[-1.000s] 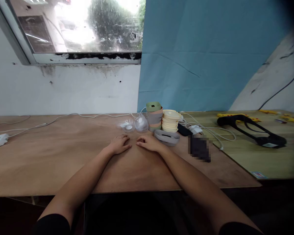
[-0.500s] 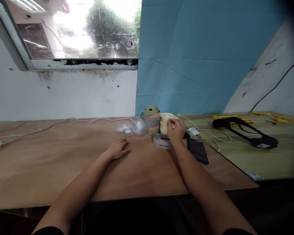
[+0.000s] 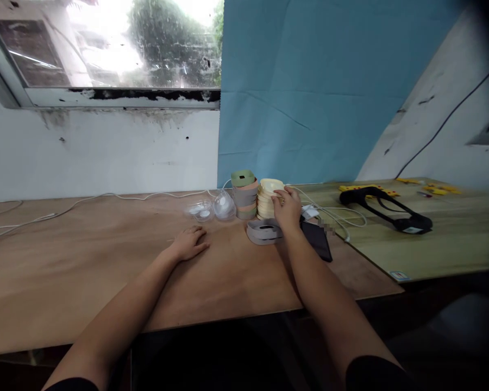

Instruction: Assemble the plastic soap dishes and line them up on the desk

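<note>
My right hand (image 3: 287, 208) is at a stack of cream-coloured round pieces (image 3: 268, 197), its fingers curled around the right side of the top ones. Just left of that stack stands a taller stack of grey, pink and green pieces (image 3: 245, 194). A single grey oval piece (image 3: 263, 232) lies flat in front of both stacks, by my right wrist. My left hand (image 3: 188, 244) rests palm down on the brown table (image 3: 85, 260), fingers stretched out, holding nothing. Clear plastic shells (image 3: 212, 208) lie beyond it.
A dark phone (image 3: 316, 239) lies right of my right wrist, beside white cables and a small charger (image 3: 338, 216). On the lighter tabletop to the right are a black headband-like device (image 3: 385, 208) and yellow tools (image 3: 436, 189). A window and a blue sheet back the table.
My right hand left the table beside my left hand, reached forward and right, and closed on the top of the cream stack. The left hand stayed put. The camera has swung right.
</note>
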`<state>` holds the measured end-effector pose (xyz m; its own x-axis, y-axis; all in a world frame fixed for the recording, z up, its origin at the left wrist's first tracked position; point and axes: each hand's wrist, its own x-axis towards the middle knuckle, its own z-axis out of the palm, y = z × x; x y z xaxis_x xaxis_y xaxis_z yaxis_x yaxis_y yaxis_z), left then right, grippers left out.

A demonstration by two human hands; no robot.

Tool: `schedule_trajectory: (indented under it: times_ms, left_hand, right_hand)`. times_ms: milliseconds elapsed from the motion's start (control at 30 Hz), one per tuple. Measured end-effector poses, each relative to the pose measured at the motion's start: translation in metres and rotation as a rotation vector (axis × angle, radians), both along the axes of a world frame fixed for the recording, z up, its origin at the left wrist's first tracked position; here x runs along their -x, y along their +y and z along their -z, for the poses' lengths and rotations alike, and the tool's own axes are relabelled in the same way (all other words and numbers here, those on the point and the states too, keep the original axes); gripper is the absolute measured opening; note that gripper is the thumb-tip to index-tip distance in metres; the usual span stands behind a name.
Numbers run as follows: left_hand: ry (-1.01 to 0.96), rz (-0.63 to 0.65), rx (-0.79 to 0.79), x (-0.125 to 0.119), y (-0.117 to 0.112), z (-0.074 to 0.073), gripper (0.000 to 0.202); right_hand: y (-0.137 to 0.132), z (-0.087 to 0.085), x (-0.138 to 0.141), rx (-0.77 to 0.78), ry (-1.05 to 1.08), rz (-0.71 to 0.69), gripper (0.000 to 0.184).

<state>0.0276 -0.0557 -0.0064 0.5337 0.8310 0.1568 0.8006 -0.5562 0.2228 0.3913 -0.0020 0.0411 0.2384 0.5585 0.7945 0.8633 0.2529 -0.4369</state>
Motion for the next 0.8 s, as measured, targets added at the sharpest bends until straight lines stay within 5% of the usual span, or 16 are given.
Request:
schedule_trajectory:
  times_ms: [300, 400, 500, 667, 800]
  left_hand:
    - [-0.081, 0.015, -0.003, 0.000, -0.001, -0.003, 0.060]
    - [-0.230, -0.009, 0.008, 0.000, -0.001, -0.005, 0.060]
    - [-0.466, -0.028, 0.001, -0.001, -0.004, -0.009, 0.063]
    - [-0.680, -0.103, -0.142, 0.000, -0.010, -0.018, 0.063]
    - [-0.617, -0.243, -0.153, 0.008, -0.006, -0.020, 0.052]
  right_hand:
    - [-0.015, -0.012, 0.017, -0.363, 0.144, -0.095, 0.032]
    - [-0.027, -0.006, 0.041, -0.364, 0.246, -0.196, 0.038]
    - [-0.044, 0.004, 0.078, -0.212, 0.274, -0.387, 0.040]
    - [-0.063, 0.023, 0.138, 0.357, 0.407, -0.751, 0.038]
    - [-0.054, 0.033, 0.148, 0.570, 0.508, -0.787, 0.037]
